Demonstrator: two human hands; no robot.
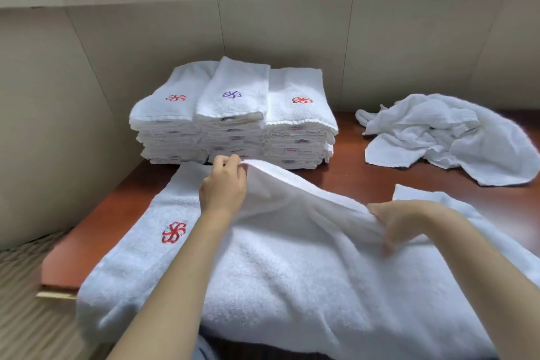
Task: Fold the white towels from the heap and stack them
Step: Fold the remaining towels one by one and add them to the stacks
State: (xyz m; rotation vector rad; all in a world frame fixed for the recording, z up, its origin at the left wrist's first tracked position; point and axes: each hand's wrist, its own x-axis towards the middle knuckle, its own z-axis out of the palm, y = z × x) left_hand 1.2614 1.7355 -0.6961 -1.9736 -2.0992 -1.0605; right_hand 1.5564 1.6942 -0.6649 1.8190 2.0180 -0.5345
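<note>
A large white towel [292,286] lies spread across the near part of a reddish-brown desk [365,181], and its near edge hangs over the front. A strip along its left side lies flat and shows a red flower emblem [174,232].

Two bare forearms reach in from the near edge. The left hand [223,184] pinches the far edge of the towel between curled fingers and thumb and holds it up off the desk. The right hand [400,222], further right and a little nearer, grips a bunched ridge of the same towel. The cloth between the hands rises in a loose fold.

This looks like a lengthwise fold in progress. The next move probably calls for carrying the raised edge across, lining it up with the flat strip and smoothing it down.

Beyond the hands, three stacks of folded towels [233,114] stand side by side, touching. Each top towel bears an emblem: red, purple, red. To the far right, well apart from them, is the crumpled heap [453,137] of unfolded towels. Beige wall panels [117,52] stand behind.
</note>
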